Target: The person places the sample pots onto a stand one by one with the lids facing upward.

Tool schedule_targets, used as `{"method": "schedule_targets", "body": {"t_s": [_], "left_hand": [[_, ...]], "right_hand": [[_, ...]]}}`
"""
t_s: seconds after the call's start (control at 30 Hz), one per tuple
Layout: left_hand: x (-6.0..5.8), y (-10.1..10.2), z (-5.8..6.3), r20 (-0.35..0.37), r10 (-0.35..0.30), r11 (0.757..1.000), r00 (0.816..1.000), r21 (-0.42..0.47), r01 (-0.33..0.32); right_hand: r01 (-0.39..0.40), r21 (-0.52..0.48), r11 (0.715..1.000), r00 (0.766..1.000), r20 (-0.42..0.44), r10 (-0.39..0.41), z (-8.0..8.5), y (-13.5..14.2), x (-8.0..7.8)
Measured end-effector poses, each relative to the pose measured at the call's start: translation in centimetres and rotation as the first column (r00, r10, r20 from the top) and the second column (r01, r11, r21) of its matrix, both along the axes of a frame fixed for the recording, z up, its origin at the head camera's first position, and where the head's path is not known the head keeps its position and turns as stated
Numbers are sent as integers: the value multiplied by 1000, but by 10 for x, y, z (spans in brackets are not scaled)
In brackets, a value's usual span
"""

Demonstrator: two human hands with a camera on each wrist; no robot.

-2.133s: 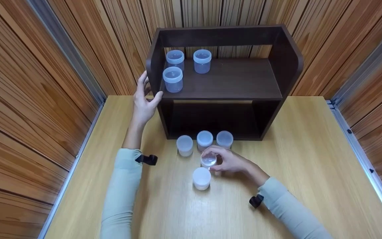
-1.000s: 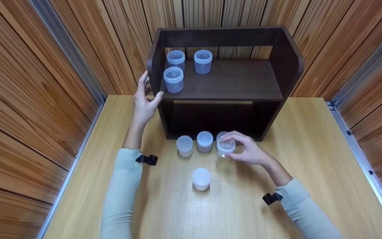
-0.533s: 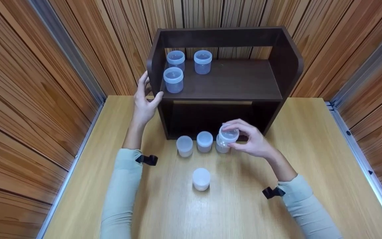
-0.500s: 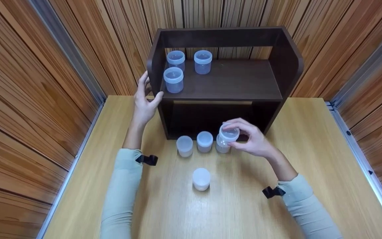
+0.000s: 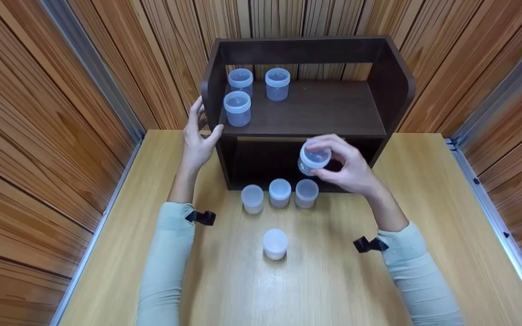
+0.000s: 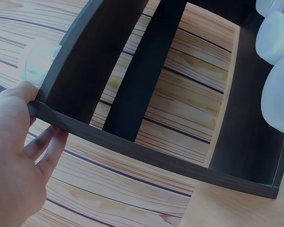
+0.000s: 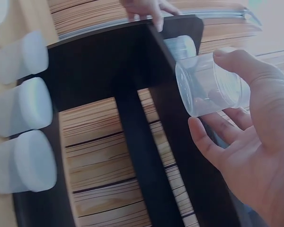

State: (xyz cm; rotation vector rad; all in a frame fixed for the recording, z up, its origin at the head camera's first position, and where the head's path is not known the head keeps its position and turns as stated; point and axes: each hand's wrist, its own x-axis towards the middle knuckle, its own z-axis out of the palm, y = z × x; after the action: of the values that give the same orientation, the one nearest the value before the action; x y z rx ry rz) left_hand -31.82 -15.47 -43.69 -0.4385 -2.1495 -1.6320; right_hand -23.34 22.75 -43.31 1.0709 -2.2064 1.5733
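Observation:
My right hand point(image 5: 349, 167) holds a clear plastic jar point(image 5: 314, 157) by its rim, between thumb and fingers, in front of the shelf's lower opening. In the right wrist view the jar point(image 7: 203, 87) is see-through, with nothing visible inside. My left hand point(image 5: 199, 138) grips the left side panel of a dark brown shelf point(image 5: 315, 108), thumb at the front edge and fingers on the outer side. The left wrist view shows that hand point(image 6: 19, 151) around the panel's edge. Three similar jars, one of them a front jar point(image 5: 237, 108), stand at the left of the upper board.
On the table point(image 5: 224, 280), a left jar point(image 5: 252, 199), a middle jar point(image 5: 280, 193) and a right jar point(image 5: 306, 194) line up before the shelf. Closer to me stands a whiter jar point(image 5: 275, 244). Wooden walls point(image 5: 98, 68) enclose the table at the back and sides.
My right hand has lifted the clear jar from beside the whiter jar, carrying it rightward, then up toward the upper board. My left hand has stayed on the shelf.

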Motion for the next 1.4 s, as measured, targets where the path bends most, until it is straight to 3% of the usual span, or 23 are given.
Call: {"method": "schedule_targets", "body": {"t_s": [0.37, 0.53, 0.83, 1.13, 1.4], "left_hand": [[2, 0, -1, 21, 9, 1000, 1000, -20, -9], [1, 0, -2, 25, 5, 1000, 1000, -26, -4], [1, 0, 0, 9, 7, 1000, 1000, -22, -7], [0, 1, -1, 2, 2, 1000, 1000, -23, -2], [2, -1, 0, 6, 2, 1000, 1000, -30, -2]], "right_hand": [[37, -54, 998, 999, 16, -36, 36, -18, -20], [37, -66, 997, 999, 20, -36, 43, -25, -31], [85, -78, 993, 992, 102, -77, 57, -39, -47], [143, -1, 990, 978, 150, -142, 67, -52, -66], [140, 2, 990, 975, 177, -138, 69, -68, -82]]}}
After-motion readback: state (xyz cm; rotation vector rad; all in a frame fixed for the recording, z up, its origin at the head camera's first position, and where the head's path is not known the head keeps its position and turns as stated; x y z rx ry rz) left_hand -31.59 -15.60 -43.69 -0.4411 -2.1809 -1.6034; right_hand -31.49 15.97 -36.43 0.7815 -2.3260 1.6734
